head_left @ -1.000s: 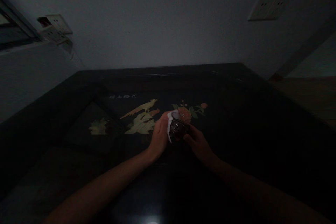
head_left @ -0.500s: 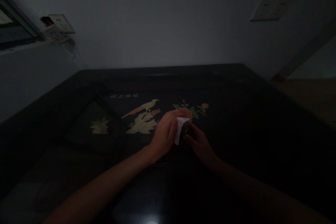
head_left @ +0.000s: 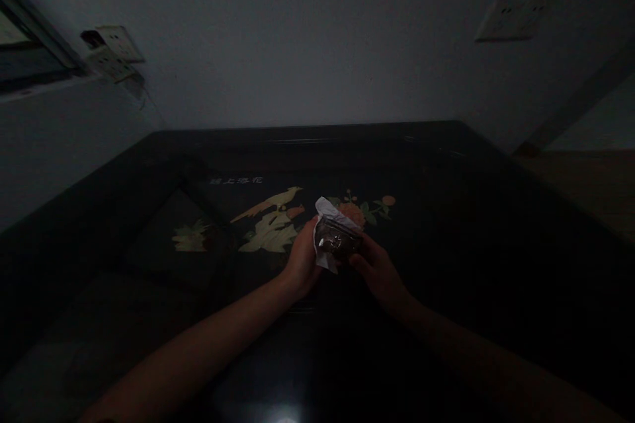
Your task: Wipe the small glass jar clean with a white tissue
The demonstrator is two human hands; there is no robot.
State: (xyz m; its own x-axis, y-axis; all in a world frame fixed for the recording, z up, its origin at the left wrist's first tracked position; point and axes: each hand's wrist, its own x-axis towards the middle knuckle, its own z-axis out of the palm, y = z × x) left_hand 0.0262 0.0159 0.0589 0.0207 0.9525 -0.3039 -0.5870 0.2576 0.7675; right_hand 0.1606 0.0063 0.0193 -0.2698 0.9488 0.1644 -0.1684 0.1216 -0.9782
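Between my hands is a small dark brown, shiny object (head_left: 337, 242), its exact kind too dim to make out. A thin white tissue or cloth (head_left: 326, 208) lies behind it, and its ends stick out above and below. My left hand (head_left: 302, 258) is closed round the tissue and the object's left side, most of its fingers hidden behind them. With thumb in front and fingers behind, my right hand (head_left: 376, 268) grips the object's right edge. Both hands are over a dark, glossy table (head_left: 421, 264).
On the tabletop are a coloured bird picture (head_left: 270, 205), a flower picture (head_left: 352, 213) and some pale characters (head_left: 236, 180). A grey wall (head_left: 317, 46) rises behind, with a socket plate (head_left: 510, 20) at right and sockets (head_left: 116, 46) at left beside a window frame (head_left: 40, 46).
My left hand has moved from covering the object's front and top to behind its left side. The tissue has opened out, and the object's shiny brown face now shows.
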